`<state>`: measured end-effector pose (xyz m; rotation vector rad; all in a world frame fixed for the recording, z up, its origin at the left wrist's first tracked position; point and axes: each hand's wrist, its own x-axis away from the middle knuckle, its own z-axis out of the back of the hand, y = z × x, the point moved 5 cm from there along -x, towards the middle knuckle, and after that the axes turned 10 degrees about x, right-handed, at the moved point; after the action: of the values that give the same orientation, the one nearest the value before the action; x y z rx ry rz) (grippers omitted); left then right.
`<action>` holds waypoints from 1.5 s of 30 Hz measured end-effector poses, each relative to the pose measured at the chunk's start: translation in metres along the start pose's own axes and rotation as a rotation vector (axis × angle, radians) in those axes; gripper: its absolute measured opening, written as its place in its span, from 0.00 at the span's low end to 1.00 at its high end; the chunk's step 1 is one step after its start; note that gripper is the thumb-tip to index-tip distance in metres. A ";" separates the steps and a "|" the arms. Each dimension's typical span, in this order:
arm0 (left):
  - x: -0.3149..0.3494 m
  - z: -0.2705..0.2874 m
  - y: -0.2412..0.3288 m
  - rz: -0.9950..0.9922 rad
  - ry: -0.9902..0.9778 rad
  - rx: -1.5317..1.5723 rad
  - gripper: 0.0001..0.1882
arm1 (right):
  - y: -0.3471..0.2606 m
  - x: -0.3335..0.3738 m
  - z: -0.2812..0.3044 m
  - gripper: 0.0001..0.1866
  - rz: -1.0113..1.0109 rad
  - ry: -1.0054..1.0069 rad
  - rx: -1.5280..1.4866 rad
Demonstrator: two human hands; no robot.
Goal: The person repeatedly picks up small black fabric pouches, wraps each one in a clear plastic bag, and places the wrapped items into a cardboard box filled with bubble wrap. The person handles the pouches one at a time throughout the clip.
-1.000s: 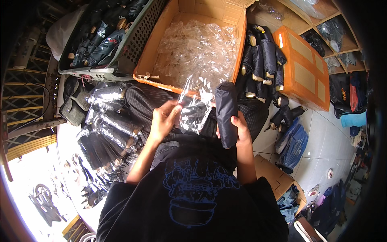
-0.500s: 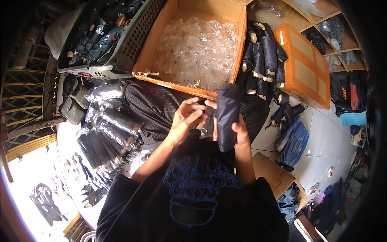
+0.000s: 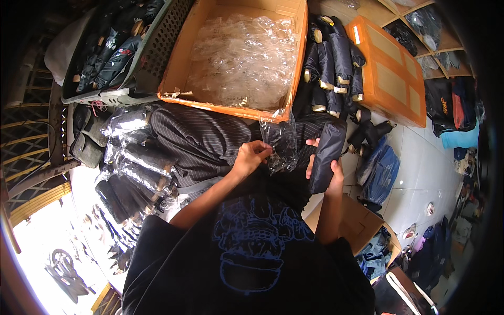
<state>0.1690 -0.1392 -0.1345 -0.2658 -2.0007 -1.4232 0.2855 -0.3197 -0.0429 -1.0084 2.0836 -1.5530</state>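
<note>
My right hand point(image 3: 334, 175) is wrapped round a folded black umbrella point(image 3: 328, 157), which stands tilted over my right thigh. Between finger and thumb, my left hand point(image 3: 255, 157) pinches the edge of a clear plastic bag point(image 3: 283, 145). The thin bag hangs over my lap, apart from the umbrella. Just beyond my hands, an open cardboard box point(image 3: 226, 108) holds a layer of similar clear bags point(image 3: 239, 58).
Several black umbrellas point(image 3: 336, 58) lie beside an orange-taped carton point(image 3: 391, 68) at the right. Plastic-wrapped umbrellas point(image 3: 139, 157) are heaped at my left, below a dark crate point(image 3: 118, 94) of more umbrellas. A small open carton point(image 3: 352, 220) holds dark cloth near my right elbow.
My right hand has carried the umbrella to the right, away from my left hand. The left hand's fingers have closed on the clear bag, now spread out between the two hands.
</note>
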 end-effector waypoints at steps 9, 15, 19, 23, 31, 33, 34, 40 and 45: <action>0.026 0.034 0.067 -0.370 -0.061 0.321 0.07 | 0.046 0.002 -0.004 0.35 -0.365 -0.064 -0.111; 0.027 0.059 0.069 -0.402 0.073 0.296 0.13 | 0.044 -0.028 -0.035 0.30 -0.282 -0.122 -0.166; 0.050 0.049 0.077 -0.535 0.303 0.026 0.42 | 0.070 -0.034 -0.038 0.27 -0.336 -0.079 -0.254; 0.066 0.035 0.085 -0.805 0.340 -0.707 0.40 | 0.072 -0.037 -0.047 0.27 -0.399 -0.085 -0.284; 0.061 0.042 0.075 -0.969 0.489 -0.738 0.11 | 0.067 -0.033 -0.058 0.41 -0.315 -0.137 -0.289; 0.062 0.041 0.083 -1.023 0.533 -0.774 0.10 | 0.059 -0.028 -0.061 0.42 -0.280 -0.195 -0.277; 0.061 0.039 0.086 -1.029 0.540 -0.788 0.10 | 0.058 -0.025 -0.061 0.42 -0.275 -0.228 -0.273; 0.059 0.031 0.106 -1.095 0.567 -0.860 0.11 | 0.044 -0.007 -0.055 0.39 -0.336 -0.205 0.118; 0.057 0.037 0.112 -1.134 0.399 -0.899 0.16 | 0.002 -0.022 -0.078 0.48 -0.122 -0.451 0.530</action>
<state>0.1686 -0.0744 -0.0206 0.8600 -0.9985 -2.7233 0.2492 -0.2505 -0.0215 -1.1534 1.2417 -1.6223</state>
